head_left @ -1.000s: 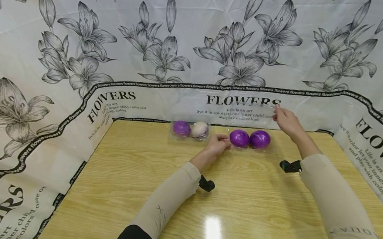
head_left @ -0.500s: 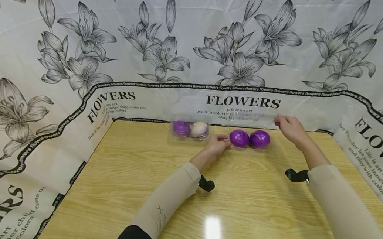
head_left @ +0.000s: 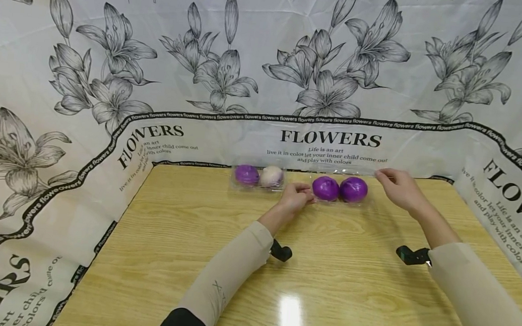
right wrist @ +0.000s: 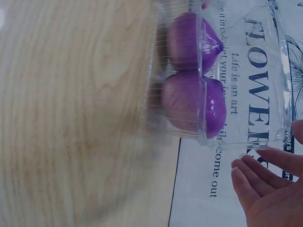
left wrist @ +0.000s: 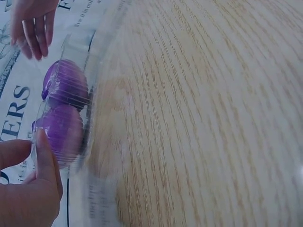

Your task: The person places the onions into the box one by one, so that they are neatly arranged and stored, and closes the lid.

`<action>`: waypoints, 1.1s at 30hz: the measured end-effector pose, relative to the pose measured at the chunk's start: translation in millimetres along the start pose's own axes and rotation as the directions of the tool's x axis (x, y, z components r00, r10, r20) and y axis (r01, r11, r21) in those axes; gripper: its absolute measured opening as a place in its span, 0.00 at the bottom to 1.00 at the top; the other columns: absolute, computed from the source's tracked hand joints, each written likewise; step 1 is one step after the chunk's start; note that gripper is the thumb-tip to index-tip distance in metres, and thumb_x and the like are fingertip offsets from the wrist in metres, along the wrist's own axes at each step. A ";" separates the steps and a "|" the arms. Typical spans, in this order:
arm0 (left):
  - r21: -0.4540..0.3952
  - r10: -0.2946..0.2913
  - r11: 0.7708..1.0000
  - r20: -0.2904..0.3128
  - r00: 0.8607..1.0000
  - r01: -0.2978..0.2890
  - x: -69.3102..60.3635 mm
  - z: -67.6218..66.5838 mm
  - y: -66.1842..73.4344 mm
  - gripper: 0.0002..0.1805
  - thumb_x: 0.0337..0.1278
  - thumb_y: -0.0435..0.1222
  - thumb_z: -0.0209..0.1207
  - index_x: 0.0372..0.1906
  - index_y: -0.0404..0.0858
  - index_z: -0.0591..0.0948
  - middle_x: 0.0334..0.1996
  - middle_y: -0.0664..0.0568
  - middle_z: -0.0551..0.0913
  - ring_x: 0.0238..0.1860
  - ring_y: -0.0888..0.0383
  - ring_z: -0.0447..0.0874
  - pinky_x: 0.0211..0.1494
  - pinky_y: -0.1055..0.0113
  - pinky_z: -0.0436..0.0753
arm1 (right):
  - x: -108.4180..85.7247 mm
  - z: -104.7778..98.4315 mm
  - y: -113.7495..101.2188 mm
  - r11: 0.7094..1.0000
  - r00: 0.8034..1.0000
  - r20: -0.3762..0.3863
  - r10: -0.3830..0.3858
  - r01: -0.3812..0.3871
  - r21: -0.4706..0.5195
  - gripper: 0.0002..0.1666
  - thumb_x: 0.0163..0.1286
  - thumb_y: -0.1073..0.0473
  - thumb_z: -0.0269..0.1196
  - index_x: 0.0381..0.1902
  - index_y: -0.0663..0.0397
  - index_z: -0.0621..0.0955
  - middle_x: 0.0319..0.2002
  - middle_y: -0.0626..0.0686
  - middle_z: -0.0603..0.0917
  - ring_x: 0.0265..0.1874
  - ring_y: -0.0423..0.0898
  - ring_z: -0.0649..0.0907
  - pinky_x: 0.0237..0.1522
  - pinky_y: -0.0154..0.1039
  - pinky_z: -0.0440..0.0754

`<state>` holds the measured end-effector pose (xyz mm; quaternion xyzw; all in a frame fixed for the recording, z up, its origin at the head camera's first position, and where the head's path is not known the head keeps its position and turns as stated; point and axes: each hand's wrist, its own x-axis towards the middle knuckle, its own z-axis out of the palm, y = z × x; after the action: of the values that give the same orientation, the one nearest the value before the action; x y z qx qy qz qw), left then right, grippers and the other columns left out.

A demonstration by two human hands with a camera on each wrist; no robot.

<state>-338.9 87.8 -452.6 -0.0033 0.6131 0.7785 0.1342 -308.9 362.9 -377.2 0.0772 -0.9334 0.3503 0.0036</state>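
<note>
A clear plastic box [head_left: 339, 203] at the table's back edge holds two glossy purple onion-shaped things [head_left: 326, 189], side by side. Its transparent lid [right wrist: 265, 109] is raised, tilted toward the back cloth. My left hand [head_left: 294, 199] pinches the box's left edge between thumb and fingers, as the left wrist view shows closely. At the right end, my right hand [head_left: 402, 189] holds the lid's corner between thumb and forefinger, its other fingers [right wrist: 248, 182] fairly straight. A second clear box [head_left: 236, 187], left of my left hand, contains one purple piece and one pale round piece.
Behind the boxes a flower-printed cloth [head_left: 226, 140] rises like a wall, and it also hangs along both sides. The wooden table [head_left: 183, 238] stretches toward me. A black mount [head_left: 413, 255] sticks out at the right wrist, and another black mount [head_left: 281, 251] at the left.
My right hand has come down and slightly right, and the lid's free edge has lowered with it. The left hand and both boxes have stayed in place.
</note>
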 end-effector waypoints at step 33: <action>0.013 -0.054 0.998 0.015 0.998 0.054 -7.3 -1.2 -2.3 0.22 0.76 0.35 0.56 0.63 0.23 0.73 0.49 0.38 0.80 0.49 0.47 0.85 0.52 0.65 0.91 | -30.0 30.1 18.3 0.996 0.998 0.005 -0.068 0.068 -0.052 0.29 0.83 0.55 0.51 0.67 0.78 0.69 0.62 0.78 0.73 0.60 0.76 0.74 0.61 0.70 0.79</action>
<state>-331.5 85.7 -453.9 -0.0130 0.6167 0.7707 0.1602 -280.5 361.0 -413.7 0.1092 -0.9391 0.3255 0.0160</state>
